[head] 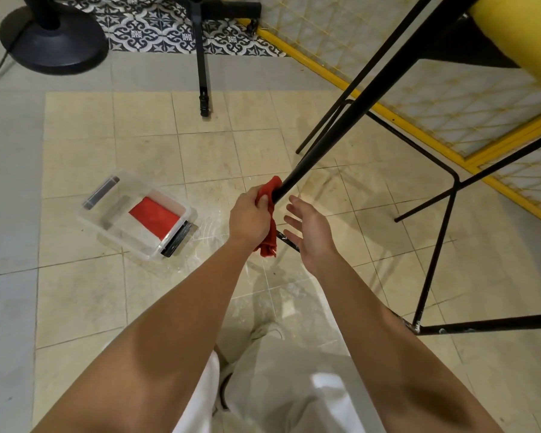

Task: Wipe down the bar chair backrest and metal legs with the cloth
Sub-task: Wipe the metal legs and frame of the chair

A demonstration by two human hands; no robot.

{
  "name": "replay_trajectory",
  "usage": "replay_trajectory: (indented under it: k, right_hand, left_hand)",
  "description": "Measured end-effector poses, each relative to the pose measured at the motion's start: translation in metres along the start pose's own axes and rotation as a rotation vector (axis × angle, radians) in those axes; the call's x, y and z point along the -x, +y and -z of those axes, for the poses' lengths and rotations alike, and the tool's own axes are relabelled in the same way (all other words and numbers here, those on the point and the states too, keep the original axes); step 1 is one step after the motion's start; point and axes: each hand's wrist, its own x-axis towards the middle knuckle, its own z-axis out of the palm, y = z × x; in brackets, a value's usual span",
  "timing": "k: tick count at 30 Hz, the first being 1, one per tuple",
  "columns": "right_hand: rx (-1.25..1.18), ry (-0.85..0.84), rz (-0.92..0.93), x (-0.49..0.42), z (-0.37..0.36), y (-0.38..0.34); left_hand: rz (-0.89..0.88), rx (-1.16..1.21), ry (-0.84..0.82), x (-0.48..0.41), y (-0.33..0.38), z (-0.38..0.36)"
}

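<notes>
A black metal leg (350, 110) of the bar chair slants down from the upper right to the floor at the middle. My left hand (250, 218) grips a red cloth (269, 214) wrapped round the lower part of that leg. The cloth's loose end hangs below my fist. My right hand (308, 229) hovers just right of the leg with fingers spread and relaxed, holding nothing. The chair's yellow seat (519, 29) shows at the top right, and more black legs and crossbars (434, 245) stand to the right.
A clear plastic box (138, 214) with a red cloth inside lies on the tiled floor at the left. A black fan base (53, 39) and a black stand leg (202, 64) are at the back. A yellow-framed mesh panel (419, 89) runs along the right.
</notes>
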Motion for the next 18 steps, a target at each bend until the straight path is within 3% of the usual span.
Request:
replay_trajectory:
  k: [9,18]
  right_hand:
    - [0.032,-0.009,0.003,0.000,-0.009,-0.004]
    - [-0.020,0.011,0.007,0.005,-0.005,0.000]
  left_hand:
    - [0.157,-0.192,-0.053,-0.012,-0.019,-0.002]
    - [-0.023,0.126,-0.084,0.006,0.022,0.014]
